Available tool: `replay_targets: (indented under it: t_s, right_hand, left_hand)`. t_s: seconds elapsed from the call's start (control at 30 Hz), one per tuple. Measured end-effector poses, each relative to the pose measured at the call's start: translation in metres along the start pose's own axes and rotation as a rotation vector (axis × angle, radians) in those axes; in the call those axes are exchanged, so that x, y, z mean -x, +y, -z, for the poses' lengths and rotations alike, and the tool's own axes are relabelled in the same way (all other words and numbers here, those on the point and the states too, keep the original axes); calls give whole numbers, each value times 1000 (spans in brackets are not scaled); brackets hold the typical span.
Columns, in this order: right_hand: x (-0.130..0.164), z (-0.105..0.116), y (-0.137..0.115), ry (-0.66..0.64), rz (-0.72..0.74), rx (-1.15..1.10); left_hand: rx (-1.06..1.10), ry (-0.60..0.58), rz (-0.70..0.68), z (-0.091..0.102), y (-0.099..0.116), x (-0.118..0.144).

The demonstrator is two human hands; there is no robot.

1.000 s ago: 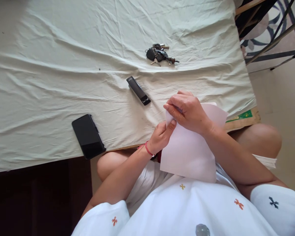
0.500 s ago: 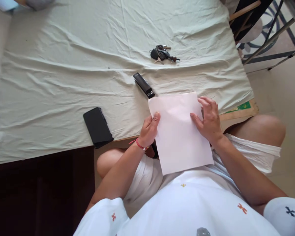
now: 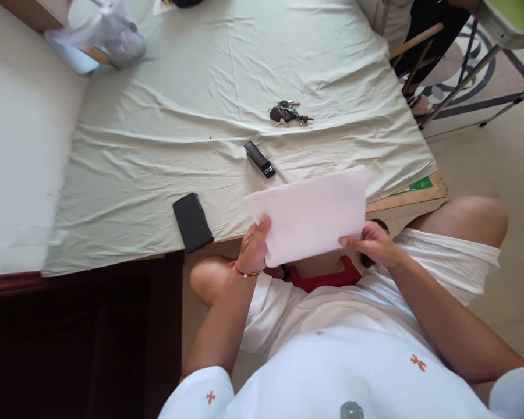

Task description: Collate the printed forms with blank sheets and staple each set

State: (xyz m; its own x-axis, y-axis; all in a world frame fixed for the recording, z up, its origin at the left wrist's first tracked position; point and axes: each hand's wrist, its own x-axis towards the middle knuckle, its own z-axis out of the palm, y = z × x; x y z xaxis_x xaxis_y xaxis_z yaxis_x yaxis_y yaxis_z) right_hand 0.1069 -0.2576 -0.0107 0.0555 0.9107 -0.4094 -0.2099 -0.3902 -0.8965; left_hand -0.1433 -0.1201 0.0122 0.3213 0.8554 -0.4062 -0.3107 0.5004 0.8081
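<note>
A pale pink sheet of paper (image 3: 312, 212) is held up in front of me, above my lap and the near edge of the bed. My left hand (image 3: 254, 247), with a red thread at the wrist, grips its lower left edge. My right hand (image 3: 373, 241) grips its lower right corner. A black stapler (image 3: 259, 159) lies on the sheet just beyond the paper. Below the paper a red object (image 3: 325, 278) sits on the floor between my knees.
A black phone (image 3: 193, 222) lies near the bed's front edge, left of my left hand. A bunch of keys (image 3: 287, 112) lies further back. The pale green bedsheet (image 3: 157, 134) is wrinkled. A plastic bag (image 3: 109, 35) sits far left. Chair legs (image 3: 458, 87) stand at the right.
The paper went from being pinched at its top corner to lying flat on my lap, then was raised and turned wide. My view pulled back and tilted up, showing more of the bed.
</note>
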Motion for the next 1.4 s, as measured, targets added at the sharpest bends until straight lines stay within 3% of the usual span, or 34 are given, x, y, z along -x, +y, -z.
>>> replay_targets:
  t_s: [0.13,0.27,0.37,0.47,0.67,0.83,1.03,1.17,1.23,1.33,1.4]
  right_hand:
    - [18,-5,17,-45,-159,-67]
    - [21,-18,28,83,-186,-152]
    - [17,-27,26,168,-182,-194]
    - [13,-35,24,193,-214,-211]
    - [12,-59,32,157,-342,-242]
    - [20,-73,31,188,-349,-256]
    - [9,-58,24,234,-321,-286]
    - [-6,-43,25,226,-326,-266]
    - [-10,-38,25,222,-312,-243]
    - [-10,-30,21,253,-262,-209]
    - [-8,-24,18,278,-229,-142]
  left_hand:
    - [120,58,153,5,-16,7]
    - [150,67,329,10,-34,22]
    - [114,-5,292,19,-45,40]
    - [91,-50,346,34,-54,52]
    - [156,1,417,67,-61,45]
    - [49,-62,392,77,-64,42]
    - [-42,-43,334,68,-77,39]
    - [-125,-21,356,60,-74,36]
    - [-257,-31,314,59,-64,36]
    - [-616,13,4,59,-39,32]
    - [-754,128,-202,57,-16,19]
